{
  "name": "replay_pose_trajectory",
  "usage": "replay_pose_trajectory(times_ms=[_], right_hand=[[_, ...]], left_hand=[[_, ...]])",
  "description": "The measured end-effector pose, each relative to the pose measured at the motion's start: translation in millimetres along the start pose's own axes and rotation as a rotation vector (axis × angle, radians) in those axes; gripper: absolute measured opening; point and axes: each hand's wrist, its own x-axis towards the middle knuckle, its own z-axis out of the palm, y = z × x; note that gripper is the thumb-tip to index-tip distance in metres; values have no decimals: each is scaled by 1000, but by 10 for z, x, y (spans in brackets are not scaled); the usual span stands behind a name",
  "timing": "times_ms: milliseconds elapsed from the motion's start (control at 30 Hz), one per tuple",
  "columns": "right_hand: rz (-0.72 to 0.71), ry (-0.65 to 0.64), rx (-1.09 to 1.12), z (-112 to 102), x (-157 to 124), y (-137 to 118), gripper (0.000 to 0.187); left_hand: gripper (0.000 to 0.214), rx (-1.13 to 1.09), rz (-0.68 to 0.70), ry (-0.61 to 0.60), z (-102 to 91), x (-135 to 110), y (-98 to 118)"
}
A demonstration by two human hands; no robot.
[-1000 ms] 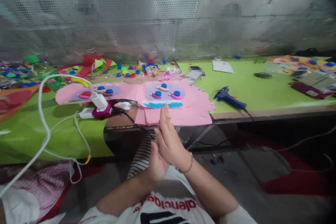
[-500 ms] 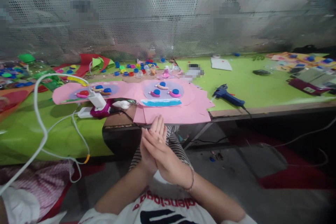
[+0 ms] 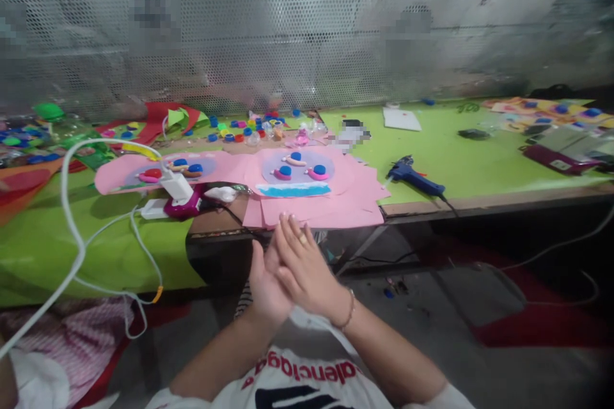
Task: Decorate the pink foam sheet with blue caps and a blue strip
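Note:
In front of my chest, just below the table edge, my two hands are laid palm against palm with fingers stretched out. My left hand [image 3: 269, 289] lies underneath, its thumb raised apart. Across its palm and fingers rests my right hand [image 3: 311, 273], with a ring on one finger. Whatever may be between the palms is hidden. Just beyond my fingertips are pink paper sheets [image 3: 355, 208]. On them lies a pink paper cutout [image 3: 252, 169] with lilac ovals, a blue-and-white strip, and several small shapes of blue bottle caps and coloured clay-like rolls.
A blue glue gun [image 3: 416, 177] lies to the right on the green table cover [image 3: 460, 172]. White cables [image 3: 71, 223] and a purple power strip [image 3: 185, 204] are at the left. Loose bottle caps [image 3: 238, 138] are scattered behind the cutout. A perforated metal panel [image 3: 288, 25] stands at the back.
My right hand has shifted forward and right over the left palm. My left thumb has come away from the right hand. The things on the table stay where they were.

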Motion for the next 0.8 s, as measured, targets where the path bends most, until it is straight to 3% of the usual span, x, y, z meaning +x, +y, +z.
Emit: replay_pose_trajectory(times_ms=[100, 167, 300, 433, 533, 667, 733, 800], right_hand=[[-124, 9, 54, 16, -111, -151, 67], [-158, 21, 56, -19, -75, -184, 67], [-42, 44, -12, -108, 133, -8, 66], [-1, 75, -42, -92, 114, 101, 65], [-126, 58, 0, -48, -38, -59, 68], [-222, 18, 31, -117, -27, -233, 70], [-141, 22, 20, -184, 91, -168, 70], [-44, 55, 4, -215, 193, -43, 68]], left_hand=[[52, 36, 173, 22, -71, 9, -177], [54, 93, 194, 14, -133, -14, -287], [76, 237, 0, -73, -159, -52, -219], [64, 88, -128, -122, -37, -32, 33], [56, 14, 11, -80, 13, -24, 15], [51, -18, 211, 39, -23, -86, -207], [51, -10, 144, 69, -31, -117, -233], [53, 9, -8, 58, -14, -115, -163]])
